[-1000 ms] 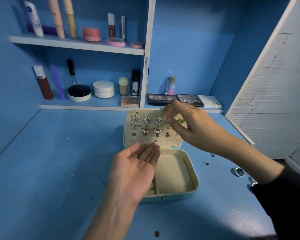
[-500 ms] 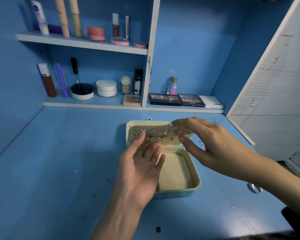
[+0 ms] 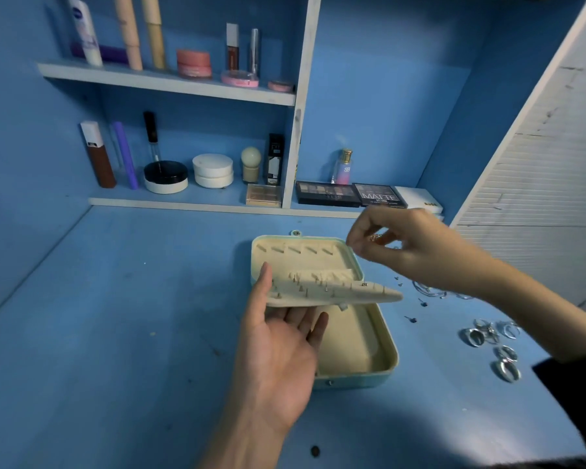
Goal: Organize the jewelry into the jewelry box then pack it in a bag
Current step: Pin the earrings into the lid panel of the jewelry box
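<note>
Blue desk (image 3: 115,316), blue walls, two makeup shelves (image 3: 166,81) behind. One jewelry box (image 3: 391,350) lies open mid-desk. Left hand (image 3: 278,360), flat and palm up, lifts its earring flap (image 3: 335,296). Right hand (image 3: 410,252) pinches one tiny shiny piece (image 3: 375,237) above it. Several silver rings (image 3: 484,336) lie right; wide desk stretches left.

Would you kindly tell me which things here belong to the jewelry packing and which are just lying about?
Belonging: jewelry box, its earring panel resting on the left hand, small gold piece pinched by the right hand, silver rings, hoops, loose studs.
Lying about: eyeshadow palettes, perfume bottle, white jar, purple tube.
</note>
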Action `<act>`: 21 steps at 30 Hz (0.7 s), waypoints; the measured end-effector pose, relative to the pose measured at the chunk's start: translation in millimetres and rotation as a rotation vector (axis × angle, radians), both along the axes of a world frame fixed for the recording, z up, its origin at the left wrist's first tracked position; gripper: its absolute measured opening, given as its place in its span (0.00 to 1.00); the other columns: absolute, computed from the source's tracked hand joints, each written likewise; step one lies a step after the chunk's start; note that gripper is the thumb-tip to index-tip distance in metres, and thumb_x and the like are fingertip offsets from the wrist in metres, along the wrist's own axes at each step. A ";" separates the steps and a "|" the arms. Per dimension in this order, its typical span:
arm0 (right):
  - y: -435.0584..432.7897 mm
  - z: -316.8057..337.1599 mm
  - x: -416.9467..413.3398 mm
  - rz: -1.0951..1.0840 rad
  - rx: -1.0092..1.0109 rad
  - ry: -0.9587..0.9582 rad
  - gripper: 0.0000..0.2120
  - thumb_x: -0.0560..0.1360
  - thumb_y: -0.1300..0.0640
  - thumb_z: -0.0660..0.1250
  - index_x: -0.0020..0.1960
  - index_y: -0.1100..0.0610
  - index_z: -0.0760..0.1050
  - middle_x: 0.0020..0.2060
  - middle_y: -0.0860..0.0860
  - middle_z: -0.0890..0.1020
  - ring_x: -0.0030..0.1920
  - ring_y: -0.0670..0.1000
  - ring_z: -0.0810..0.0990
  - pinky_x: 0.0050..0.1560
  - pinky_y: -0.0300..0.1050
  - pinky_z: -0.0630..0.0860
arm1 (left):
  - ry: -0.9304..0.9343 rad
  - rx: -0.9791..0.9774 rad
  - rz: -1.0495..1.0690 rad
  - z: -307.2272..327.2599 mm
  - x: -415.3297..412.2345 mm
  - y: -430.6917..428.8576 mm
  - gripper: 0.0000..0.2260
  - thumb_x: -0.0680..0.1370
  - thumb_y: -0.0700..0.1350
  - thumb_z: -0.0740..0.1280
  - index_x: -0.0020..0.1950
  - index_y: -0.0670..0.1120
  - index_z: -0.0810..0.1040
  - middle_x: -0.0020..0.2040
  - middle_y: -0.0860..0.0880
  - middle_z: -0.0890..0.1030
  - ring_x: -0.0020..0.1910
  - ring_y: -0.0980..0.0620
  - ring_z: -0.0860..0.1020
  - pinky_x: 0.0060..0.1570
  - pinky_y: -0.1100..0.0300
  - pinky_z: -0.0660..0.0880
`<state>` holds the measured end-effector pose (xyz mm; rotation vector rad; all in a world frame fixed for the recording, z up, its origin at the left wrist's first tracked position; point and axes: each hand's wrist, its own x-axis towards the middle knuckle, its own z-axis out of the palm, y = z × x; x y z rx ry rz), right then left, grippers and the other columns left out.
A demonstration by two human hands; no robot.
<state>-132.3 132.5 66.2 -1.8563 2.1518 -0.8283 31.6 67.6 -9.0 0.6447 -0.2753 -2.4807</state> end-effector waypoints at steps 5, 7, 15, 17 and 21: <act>-39.5 -22.1 -16.3 0.020 0.317 -0.130 0.05 0.74 0.63 0.66 0.42 0.55 0.78 0.37 0.47 0.82 0.36 0.43 0.77 0.42 0.40 0.75 | 0.057 0.001 -0.002 -2.5 0.3 2.6 0.22 0.73 0.52 0.65 0.64 0.46 0.77 0.58 0.45 0.81 0.62 0.47 0.77 0.69 0.50 0.64; -48.0 -27.5 -17.2 0.047 0.397 -0.251 0.06 0.74 0.66 0.65 0.42 0.58 0.78 0.36 0.50 0.81 0.36 0.47 0.78 0.41 0.42 0.76 | 0.070 0.008 0.000 -3.3 0.8 2.6 0.21 0.73 0.51 0.64 0.64 0.45 0.77 0.58 0.44 0.81 0.61 0.46 0.77 0.68 0.50 0.65; -59.1 -25.3 -18.5 0.113 0.521 -0.340 0.07 0.74 0.69 0.65 0.41 0.60 0.79 0.33 0.49 0.81 0.35 0.49 0.77 0.40 0.37 0.74 | 0.109 -0.001 0.002 -7.5 1.8 2.1 0.21 0.74 0.50 0.63 0.65 0.44 0.76 0.59 0.43 0.81 0.62 0.46 0.77 0.68 0.50 0.65; -60.0 -25.2 -17.5 0.105 0.527 -0.325 0.07 0.74 0.69 0.65 0.41 0.60 0.78 0.32 0.49 0.81 0.34 0.49 0.77 0.40 0.36 0.74 | 0.114 0.000 0.007 -7.7 1.7 2.1 0.21 0.74 0.50 0.63 0.65 0.44 0.76 0.59 0.43 0.81 0.62 0.46 0.77 0.68 0.50 0.66; -61.4 -25.1 -17.1 0.094 0.525 -0.314 0.07 0.74 0.69 0.65 0.41 0.60 0.78 0.32 0.49 0.81 0.33 0.48 0.78 0.39 0.37 0.75 | 0.115 -0.007 0.009 -8.1 2.0 2.0 0.21 0.75 0.50 0.63 0.65 0.44 0.76 0.59 0.43 0.81 0.62 0.46 0.77 0.68 0.50 0.66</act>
